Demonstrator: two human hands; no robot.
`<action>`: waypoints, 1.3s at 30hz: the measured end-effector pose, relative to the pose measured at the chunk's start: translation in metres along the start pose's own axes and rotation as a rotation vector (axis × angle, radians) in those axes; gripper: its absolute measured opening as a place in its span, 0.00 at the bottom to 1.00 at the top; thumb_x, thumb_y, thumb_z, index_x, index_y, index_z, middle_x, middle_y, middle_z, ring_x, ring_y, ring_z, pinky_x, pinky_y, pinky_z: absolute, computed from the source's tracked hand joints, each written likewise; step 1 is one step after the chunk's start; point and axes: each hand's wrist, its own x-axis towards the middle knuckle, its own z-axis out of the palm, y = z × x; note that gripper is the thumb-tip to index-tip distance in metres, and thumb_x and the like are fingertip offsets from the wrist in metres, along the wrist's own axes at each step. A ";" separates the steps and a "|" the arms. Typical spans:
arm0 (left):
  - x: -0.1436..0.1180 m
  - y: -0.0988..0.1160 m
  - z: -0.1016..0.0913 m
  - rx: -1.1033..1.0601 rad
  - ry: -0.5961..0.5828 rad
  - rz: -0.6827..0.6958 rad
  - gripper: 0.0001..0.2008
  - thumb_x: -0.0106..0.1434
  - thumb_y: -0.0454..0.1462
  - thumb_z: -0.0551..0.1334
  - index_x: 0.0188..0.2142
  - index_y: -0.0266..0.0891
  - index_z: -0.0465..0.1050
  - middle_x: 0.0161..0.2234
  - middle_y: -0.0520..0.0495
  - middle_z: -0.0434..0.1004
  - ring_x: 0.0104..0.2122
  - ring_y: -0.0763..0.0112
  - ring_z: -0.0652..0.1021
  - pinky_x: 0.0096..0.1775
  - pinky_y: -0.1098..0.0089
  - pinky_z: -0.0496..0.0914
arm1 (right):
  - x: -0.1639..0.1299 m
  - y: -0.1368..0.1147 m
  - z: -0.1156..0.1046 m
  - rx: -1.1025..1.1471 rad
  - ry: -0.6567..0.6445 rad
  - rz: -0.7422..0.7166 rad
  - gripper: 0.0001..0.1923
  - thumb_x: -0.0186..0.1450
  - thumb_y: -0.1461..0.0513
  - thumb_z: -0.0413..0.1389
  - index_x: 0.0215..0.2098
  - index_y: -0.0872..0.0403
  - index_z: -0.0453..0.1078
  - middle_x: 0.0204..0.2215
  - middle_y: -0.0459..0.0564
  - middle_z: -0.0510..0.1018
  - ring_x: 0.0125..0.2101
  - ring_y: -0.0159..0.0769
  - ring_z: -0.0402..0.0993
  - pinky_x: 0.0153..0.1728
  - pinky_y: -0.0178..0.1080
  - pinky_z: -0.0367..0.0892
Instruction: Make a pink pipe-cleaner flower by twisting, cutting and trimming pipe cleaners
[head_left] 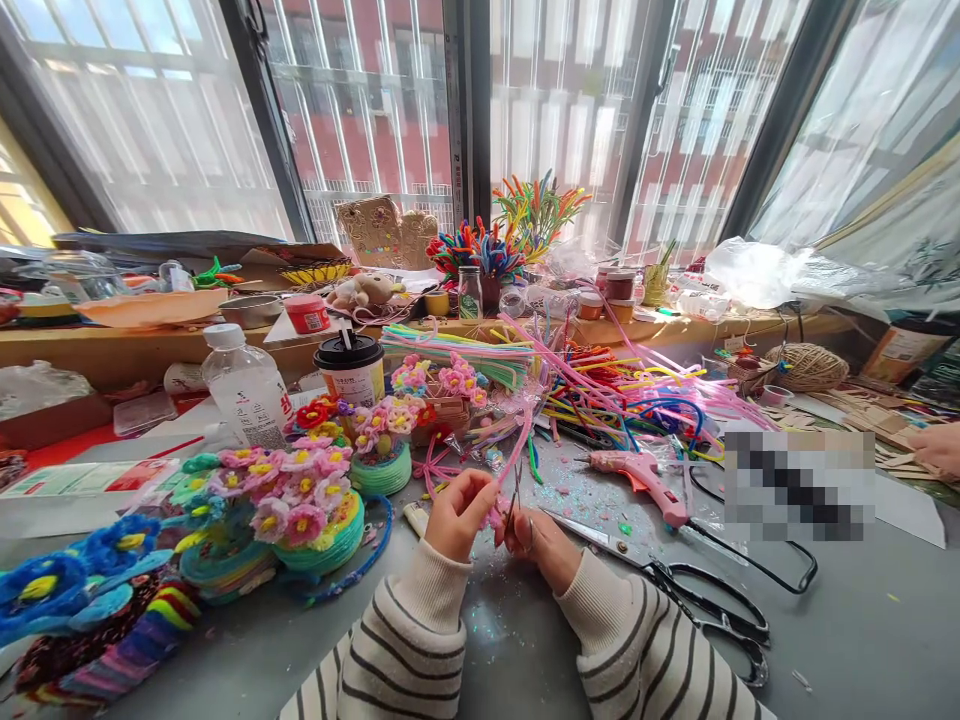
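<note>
Right now the left hand (459, 512) is pinching a pink pipe cleaner (517, 450) between thumb and fingertips, fingers together on it, at the near middle of the grey table (862, 620). The right hand (536, 540) is closing around a small pair of pliers or snips (514, 500) whose tips are meeting the same pink piece; which tool it is, is too small to tell. The pipe cleaner is rising away from the hands toward the heap of coloured pipe cleaners (615, 395) farther back. It looks light, fuzzy and easily bent, a soft wire that probably keeps a kink, so gripping close beside the tool tips seems wisest. Large black scissors (697, 590) and a pink glue gun (637, 475) are lying to the right; yarn flower baskets (315, 520) are sitting to the left.
</note>
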 end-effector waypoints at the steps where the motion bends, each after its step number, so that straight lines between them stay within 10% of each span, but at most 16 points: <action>1: 0.000 0.000 0.000 0.001 -0.013 0.006 0.07 0.46 0.38 0.57 0.18 0.35 0.62 0.14 0.57 0.58 0.15 0.81 0.60 0.19 0.77 0.55 | 0.000 -0.001 0.000 -0.017 -0.017 -0.018 0.31 0.50 0.40 0.32 0.20 0.56 0.62 0.15 0.43 0.57 0.17 0.26 0.53 0.17 0.29 0.51; 21: -0.001 -0.003 0.002 0.009 -0.127 -0.017 0.09 0.48 0.40 0.53 0.20 0.37 0.58 0.15 0.57 0.53 0.16 0.81 0.57 0.18 0.77 0.52 | -0.004 -0.011 -0.002 -0.169 0.177 0.023 0.26 0.51 0.46 0.43 0.09 0.57 0.59 0.09 0.42 0.61 0.14 0.25 0.54 0.19 0.30 0.52; 39: 0.001 0.003 -0.003 0.133 -0.230 0.033 0.10 0.49 0.39 0.52 0.16 0.37 0.56 0.16 0.56 0.52 0.18 0.78 0.57 0.21 0.76 0.54 | -0.005 -0.008 -0.002 -0.123 0.072 0.035 0.27 0.50 0.44 0.42 0.08 0.56 0.58 0.08 0.41 0.57 0.13 0.24 0.51 0.17 0.30 0.50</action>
